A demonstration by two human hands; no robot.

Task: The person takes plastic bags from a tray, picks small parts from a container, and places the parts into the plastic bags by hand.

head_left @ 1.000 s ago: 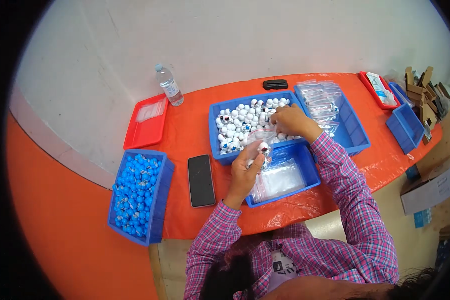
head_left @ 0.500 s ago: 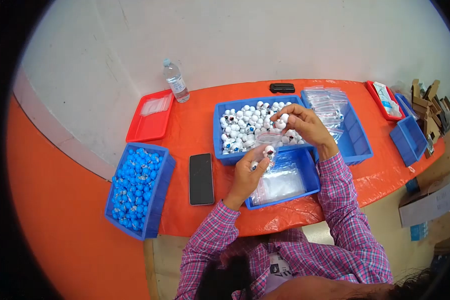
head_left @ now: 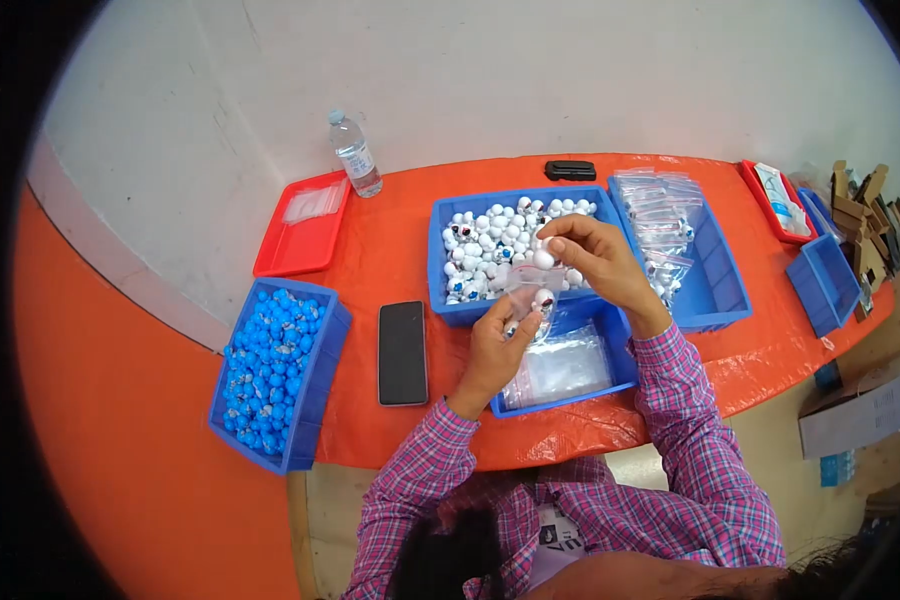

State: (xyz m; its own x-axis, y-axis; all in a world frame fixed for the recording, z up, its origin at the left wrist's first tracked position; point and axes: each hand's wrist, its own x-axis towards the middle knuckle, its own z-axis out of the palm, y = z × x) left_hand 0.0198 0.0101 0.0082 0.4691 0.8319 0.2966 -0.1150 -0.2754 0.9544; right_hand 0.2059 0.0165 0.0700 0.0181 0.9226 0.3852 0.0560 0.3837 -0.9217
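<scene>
My left hand (head_left: 492,358) is closed on a clear zip bag (head_left: 522,284) with its mouth facing up. Small white ball-shaped figures (head_left: 543,299) with dark markings show inside it. Just above the bag's mouth, my right hand (head_left: 610,265) pinches another white figure (head_left: 543,258) between thumb and fingers. Behind both hands is a blue bin (head_left: 458,314) full of similar white figures, some with blue or dark red patches. Below them, a smaller blue bin (head_left: 625,352) holds flat clear bags (head_left: 570,368).
On the right, a blue bin (head_left: 712,285) contains filled bags (head_left: 660,212). Blue balls (head_left: 270,370) fill a bin at left. A black phone (head_left: 402,355), a red tray (head_left: 295,250) with bags, a water bottle (head_left: 357,158) and a black object (head_left: 570,170) lie around.
My right hand has shifted slightly left and down, bringing its white figure closer to the bag's mouth. My left hand still holds the bag at nearly the same spot.
</scene>
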